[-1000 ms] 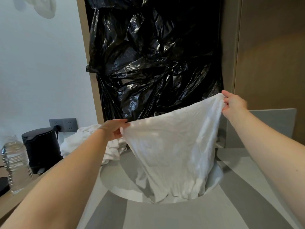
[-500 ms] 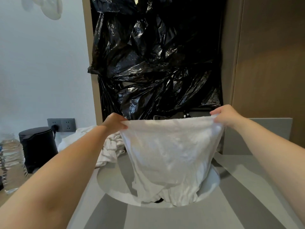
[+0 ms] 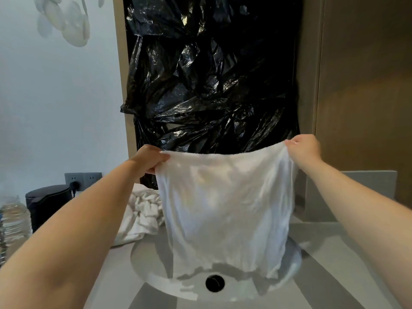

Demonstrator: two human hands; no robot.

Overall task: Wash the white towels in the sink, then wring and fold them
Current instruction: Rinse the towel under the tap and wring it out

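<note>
Above the sink (image 3: 142,262), left hand (image 3: 149,161) and right hand (image 3: 303,148) each pinch-grip a top corner, hanging the towel (image 3: 225,210) flat, likely for folding.

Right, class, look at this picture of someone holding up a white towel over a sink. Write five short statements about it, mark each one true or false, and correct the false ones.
1. The left hand and right hand each grip a top corner of the white cloth towel. True.
2. The towel is twisted into a tight rope. False: it hangs spread flat between the hands.
3. A crumpled pile of white towels lies on the counter left of the round white sink. True.
4. The towel hides the black round drain hole. False: the drain shows below the towel's lower edge.
5. The clear plastic water bottle stands right of the sink. False: it stands at the far left, beside the black kettle.
</note>
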